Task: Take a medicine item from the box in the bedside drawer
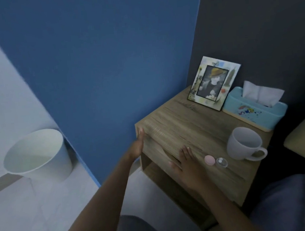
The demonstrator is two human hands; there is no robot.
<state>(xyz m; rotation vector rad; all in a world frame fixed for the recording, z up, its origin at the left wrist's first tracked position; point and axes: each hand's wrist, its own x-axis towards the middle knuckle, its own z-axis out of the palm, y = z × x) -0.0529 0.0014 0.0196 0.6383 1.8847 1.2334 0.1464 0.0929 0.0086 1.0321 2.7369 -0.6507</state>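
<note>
Wooden nightstand [195,130], tissue box [254,113] print perhaps illegible

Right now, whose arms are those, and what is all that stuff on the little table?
The arms belong to a person wearing a camera on their head, so you see what they see, looking down. The left hand presses flat on the side of a wooden bedside table. The right hand rests at its front edge, where the drawer front appears shut. Neither hand holds anything. On top stand a picture frame, a blue tissue box, a grey mug, and a tiny clear pot with its pink lid beside it. A white bin sits on the floor.
</note>
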